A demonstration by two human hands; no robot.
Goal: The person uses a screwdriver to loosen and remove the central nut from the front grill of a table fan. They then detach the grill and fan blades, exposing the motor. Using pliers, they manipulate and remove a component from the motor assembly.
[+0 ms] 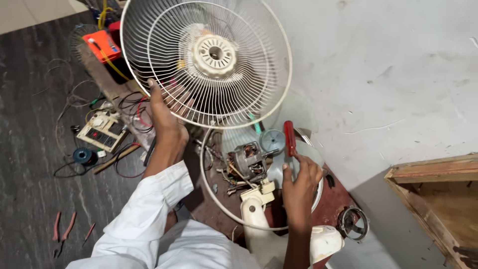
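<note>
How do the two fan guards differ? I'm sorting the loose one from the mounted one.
The lifted guard, gripped at its rim by the left hand, is tilted up and shows dense wires with a central hub. The lower guard ring lies around the exposed motor, largely hidden. Both are white and round.

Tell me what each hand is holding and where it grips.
The left hand holds the white wire fan guard by its lower-left rim. The right hand holds a red-handled screwdriver by the lower end of its handle.
</note>
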